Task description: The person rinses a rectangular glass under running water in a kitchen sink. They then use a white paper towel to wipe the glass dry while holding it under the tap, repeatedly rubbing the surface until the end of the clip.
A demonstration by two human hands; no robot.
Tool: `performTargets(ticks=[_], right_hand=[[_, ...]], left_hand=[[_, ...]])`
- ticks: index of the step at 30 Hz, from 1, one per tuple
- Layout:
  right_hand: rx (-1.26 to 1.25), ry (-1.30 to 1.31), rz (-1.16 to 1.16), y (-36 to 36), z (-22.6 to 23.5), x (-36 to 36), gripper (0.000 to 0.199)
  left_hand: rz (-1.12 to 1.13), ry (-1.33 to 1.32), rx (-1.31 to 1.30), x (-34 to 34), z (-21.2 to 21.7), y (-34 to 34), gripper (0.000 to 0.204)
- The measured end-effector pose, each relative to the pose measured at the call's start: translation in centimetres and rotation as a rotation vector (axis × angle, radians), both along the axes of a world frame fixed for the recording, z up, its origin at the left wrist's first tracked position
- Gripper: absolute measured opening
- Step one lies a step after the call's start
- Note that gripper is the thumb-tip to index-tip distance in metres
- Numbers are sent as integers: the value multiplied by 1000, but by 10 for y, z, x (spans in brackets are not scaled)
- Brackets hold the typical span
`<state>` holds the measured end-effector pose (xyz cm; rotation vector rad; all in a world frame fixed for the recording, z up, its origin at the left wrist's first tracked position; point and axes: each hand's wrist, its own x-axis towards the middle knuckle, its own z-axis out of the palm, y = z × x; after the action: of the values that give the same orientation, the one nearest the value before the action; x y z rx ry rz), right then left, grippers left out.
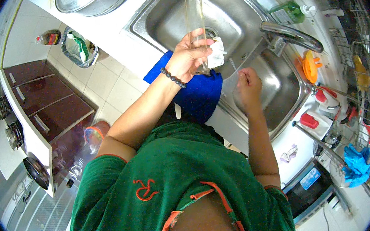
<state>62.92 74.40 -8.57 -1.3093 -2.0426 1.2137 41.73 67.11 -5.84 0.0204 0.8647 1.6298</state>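
At upper centre, the left hand (186,57) grips a tall clear glass (195,20) upright over the sink (233,14), a white cloth (217,53) beside it. The right hand (247,85), right of centre, pinches a thin clear stick (233,65).

The sink (228,14) is brushed metal with a dull shine. Over the sink, the glass (195,18) is clear and smooth. Beside it, the cloth (217,53) looks white, soft and matt. On the sink's front edge, the towel (198,91) is blue, fluffy fabric. The tap (292,35) at the sink's side is polished, glossy metal. Behind the tap, the bottle (291,11) is green transparent plastic.
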Motion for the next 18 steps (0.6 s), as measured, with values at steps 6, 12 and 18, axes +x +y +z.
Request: performTargets(ticks=[6, 12, 18], right_hand=[[-162, 162, 131, 10, 16, -24, 5], [-258, 45, 222, 12, 38, -16, 3], [-86, 0, 319, 15, 36, -26, 4]], left_hand=[[-63, 38, 47, -1, 3, 0, 52], [-34, 110, 9, -3, 2, -2, 54], [-58, 149, 20, -1, 5, -1, 54]])
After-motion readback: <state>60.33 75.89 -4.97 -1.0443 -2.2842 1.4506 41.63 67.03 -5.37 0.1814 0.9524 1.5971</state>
